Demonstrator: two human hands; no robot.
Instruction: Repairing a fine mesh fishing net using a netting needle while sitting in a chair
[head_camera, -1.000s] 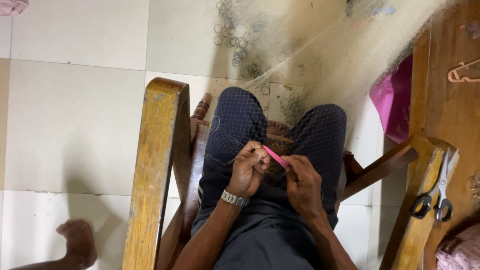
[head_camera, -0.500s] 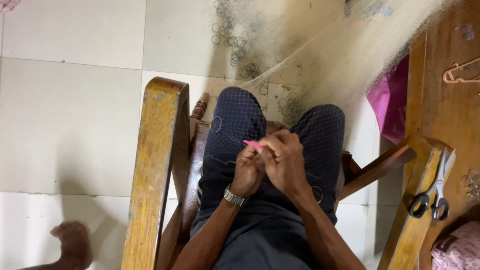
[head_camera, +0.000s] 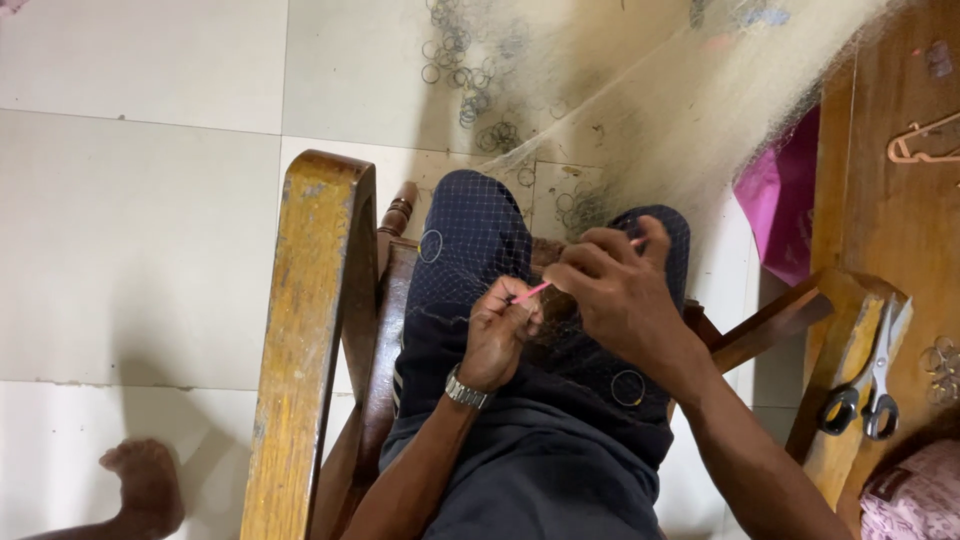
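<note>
Thin pink needle (head_camera: 530, 292) crossing fine pale net (head_camera: 690, 110)

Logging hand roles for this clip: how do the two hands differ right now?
The left hand wears a metal wristwatch and pinches the pink needle low over the lap; the right hand has a bare wrist and arches higher, fingers curled over the net. Both work the net.

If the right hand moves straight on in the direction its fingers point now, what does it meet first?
Probably the pink needle and the left hand: the right hand reaches leftward, with the fine net draped over the knees. Depth is unclear.
</note>
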